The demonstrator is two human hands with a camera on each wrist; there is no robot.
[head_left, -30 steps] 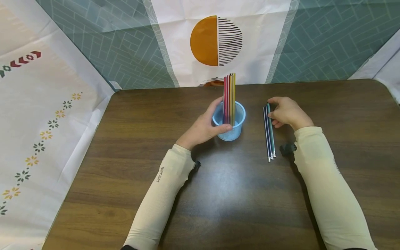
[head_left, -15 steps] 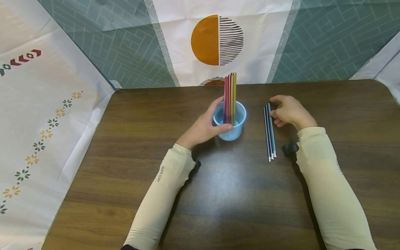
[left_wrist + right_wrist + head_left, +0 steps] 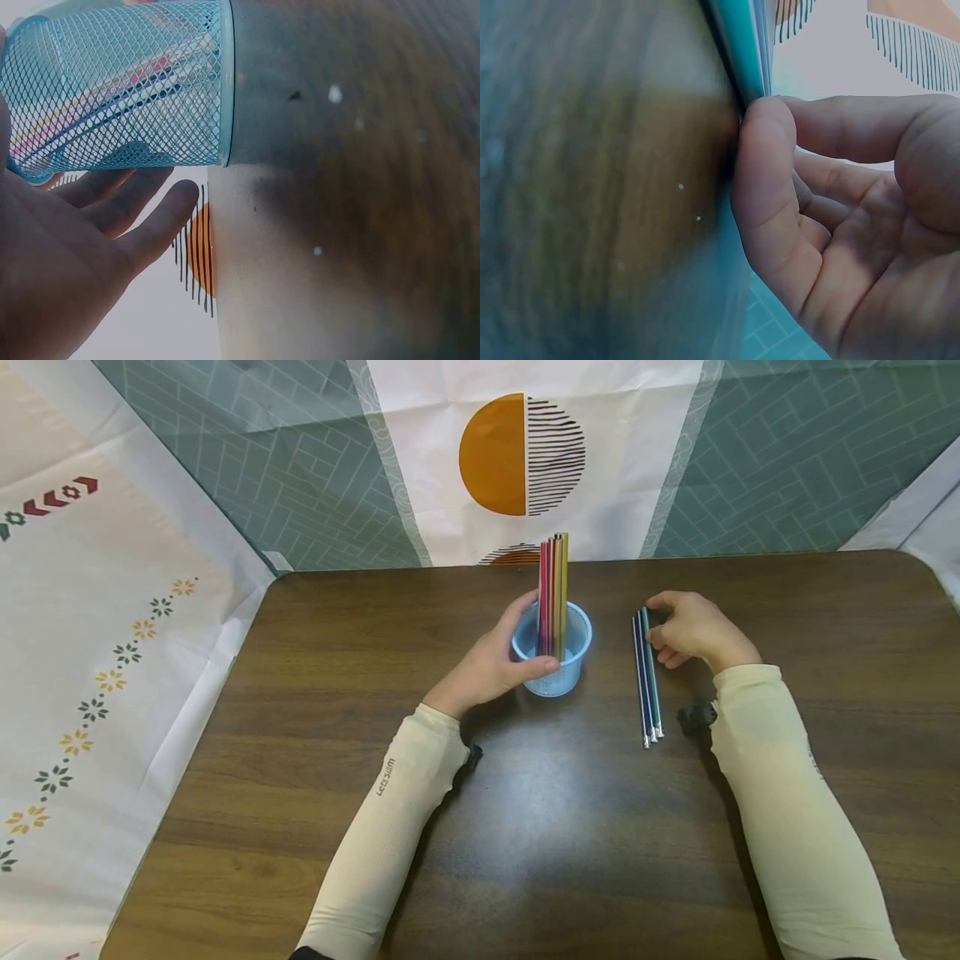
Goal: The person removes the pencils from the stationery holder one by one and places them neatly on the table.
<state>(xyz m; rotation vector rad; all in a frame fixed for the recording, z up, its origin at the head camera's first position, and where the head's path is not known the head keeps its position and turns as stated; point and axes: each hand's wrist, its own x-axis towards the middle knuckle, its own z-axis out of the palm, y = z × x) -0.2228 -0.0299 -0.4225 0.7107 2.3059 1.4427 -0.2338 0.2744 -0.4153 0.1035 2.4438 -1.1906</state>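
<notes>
A blue mesh pencil cup [image 3: 553, 677] stands upright on the table, and my left hand [image 3: 491, 660] holds it around its left side. Several red, pink and yellow pencils [image 3: 553, 593] stand in the cup. To its right lie three pencils, dark blue and teal [image 3: 647, 681], side by side with silver ends toward me. The thumb and index finger of my right hand [image 3: 693, 628] touch the teal pencil near its far end. In the right wrist view, the fingertips hide that end of the teal pencil [image 3: 739, 45], so a pinch is not clear. The left wrist view shows the cup's mesh [image 3: 120, 90] close by.
The brown wooden table [image 3: 300, 827] extends around both arms. Behind its far edge hangs a patterned cloth [image 3: 300, 485] with a half-orange circle. A white flowered cloth [image 3: 112, 760] covers the left side.
My right hand has shifted slightly right beside the teal pencil. The left hand, the cup and the lying pencils stay nearly where they were.
</notes>
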